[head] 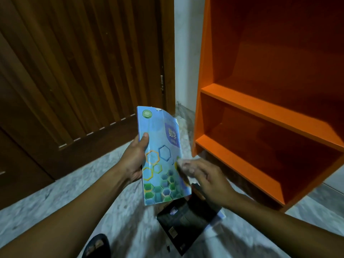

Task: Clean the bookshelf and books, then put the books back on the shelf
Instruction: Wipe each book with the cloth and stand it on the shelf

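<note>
The blue book (160, 155) has a shiny, smooth paper cover. The shelf (268, 116) is smooth orange board with a soft shine. The door (74, 71) is dark ribbed wood. The floor (55, 198) is pale, glossy stone with grey streaks. The black book (186, 220) looks matt.

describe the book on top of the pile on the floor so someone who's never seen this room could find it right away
Start at the orange bookshelf on the right and look down to the marble floor before its lowest shelf. A small pile of books lies there, and the top one is the black book, the only dark cover, unlike the blue hexagon-patterned textbook held above it.
</note>
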{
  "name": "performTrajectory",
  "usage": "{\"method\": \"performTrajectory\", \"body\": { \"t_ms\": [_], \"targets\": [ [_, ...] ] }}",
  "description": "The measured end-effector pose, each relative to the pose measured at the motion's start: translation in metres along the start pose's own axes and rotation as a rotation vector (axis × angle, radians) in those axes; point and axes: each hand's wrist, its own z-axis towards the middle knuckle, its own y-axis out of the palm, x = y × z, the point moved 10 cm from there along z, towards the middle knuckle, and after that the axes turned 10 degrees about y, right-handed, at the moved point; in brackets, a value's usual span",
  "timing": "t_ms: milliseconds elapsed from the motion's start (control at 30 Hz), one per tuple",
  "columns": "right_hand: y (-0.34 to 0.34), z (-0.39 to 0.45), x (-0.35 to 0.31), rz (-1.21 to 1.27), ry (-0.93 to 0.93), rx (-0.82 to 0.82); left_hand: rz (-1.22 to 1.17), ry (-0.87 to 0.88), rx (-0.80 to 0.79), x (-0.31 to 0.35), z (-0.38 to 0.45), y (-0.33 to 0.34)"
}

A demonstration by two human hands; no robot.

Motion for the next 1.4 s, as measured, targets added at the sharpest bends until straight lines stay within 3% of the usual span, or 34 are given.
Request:
{"method": "performTrajectory", "body": {
  "t_ms": [100,167,300,533,733,900,967,1100,1167,1267,1400],
  "targets": [
    [-0.035,0.040,-0.033,0.077,0.044,0.255,0.004,-0.054,-0.057,-0.012,-0.007,0.014],
    [-0.036,0.071,-0.052,-0.054,0.091,0.284,-0.013,-0.077,-0.119,-0.022,-0.012,0.030],
    [0.006,0.105,-0.052,-0.284,0.198,0.107,-0.083,-0.083,-0.176,-0.033,-0.011,0.049],
    [0.064,0.036,-0.045,-0.255,0.022,-0.132,-0.226,-0.110,-0.034,-0.018,0.009,0.019],
    [0.074,-0.016,-0.053,-0.209,-0.240,-0.162,-0.206,0.063,0.120,0.017,0.013,-0.007],
    [0.062,-0.028,-0.049,-0.291,-0.334,-0.237,-0.173,0.172,0.154,0.048,0.008,-0.009],
    [0.049,-0.022,-0.035,-0.254,-0.216,-0.254,-0.141,0.204,0.137,0.059,0.009,-0.013],
    [0.011,-0.002,0.009,0.038,0.288,-0.212,-0.048,0.259,-0.003,0.079,0.010,-0.008],
    [-0.005,0.007,0.024,0.105,0.451,-0.174,0.010,0.266,-0.078,0.085,0.006,-0.001],
    [-0.018,0.021,0.029,0.169,0.532,-0.154,0.085,0.241,-0.178,0.082,0.000,0.012],
    [-0.009,0.032,0.032,0.408,0.552,-0.272,0.145,0.215,-0.291,0.071,-0.010,0.037]
  ]
}}
